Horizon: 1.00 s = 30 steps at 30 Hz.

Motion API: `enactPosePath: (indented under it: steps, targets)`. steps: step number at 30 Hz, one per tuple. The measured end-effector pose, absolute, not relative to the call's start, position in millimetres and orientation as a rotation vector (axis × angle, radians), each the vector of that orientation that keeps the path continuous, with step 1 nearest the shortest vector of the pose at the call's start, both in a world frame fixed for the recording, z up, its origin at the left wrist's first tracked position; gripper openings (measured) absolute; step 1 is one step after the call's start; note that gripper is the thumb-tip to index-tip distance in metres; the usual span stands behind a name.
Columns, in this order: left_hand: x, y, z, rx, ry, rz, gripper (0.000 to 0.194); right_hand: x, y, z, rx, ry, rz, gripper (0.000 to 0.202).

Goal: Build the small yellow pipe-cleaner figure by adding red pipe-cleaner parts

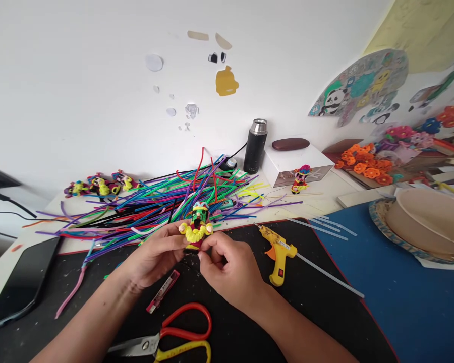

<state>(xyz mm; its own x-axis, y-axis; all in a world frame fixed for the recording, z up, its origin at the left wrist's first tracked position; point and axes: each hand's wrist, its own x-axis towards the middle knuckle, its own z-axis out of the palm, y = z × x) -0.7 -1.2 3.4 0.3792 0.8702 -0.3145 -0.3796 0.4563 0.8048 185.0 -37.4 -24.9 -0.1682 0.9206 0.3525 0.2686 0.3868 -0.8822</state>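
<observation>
The pale surface (331,189) runs away in front of my hands, and a black mat (310,297) covers the near part, under both forearms. Just beyond my hands sprawls a wide heap of chenille stems (166,196), mostly blue, purple and green, its strands lying largely crosswise to me. Nearer to me than my hands, a pair of scissors (161,331) with red and yellow handles rests between my forearms. To the right of my right hand (230,264), near but not touching it, lies a yellow hot-glue gun (282,252), its nozzle angled away from me and a glue stick trailing from its back.

Between my two hands is the bearded figurine (194,234), held above the mat. Its long axis stands nearly upright, the top leaning slightly to my right, and its front is turned towards me. Neither hand is nearer, since both touch it: my left hand (159,254) grips its left side, thumb in front and fingers partly hidden behind, while my right thumb and forefinger pinch its lower right edge by the base. Below my left hand, on the mat, lies a narrow pink packet (163,291).
</observation>
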Motion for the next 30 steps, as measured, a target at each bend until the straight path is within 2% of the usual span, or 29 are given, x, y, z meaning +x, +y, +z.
enactPosePath:
  steps: [5,18,30]
  targets:
    - [1.1,-1.8,1.3,0.699,0.844,0.925,0.028,184.1,-37.0,-28.6,-1.092,-1.715,0.728,0.004]
    - [-3.5,-2.2,-1.2,0.671,0.835,0.999,0.029,191.3,-35.3,-13.5,-1.047,-1.506,1.17,0.012]
    - [-0.3,-1.4,-1.4,0.67,0.844,1.007,0.028,190.1,-34.5,-14.5,-1.066,-1.488,1.205,0.009]
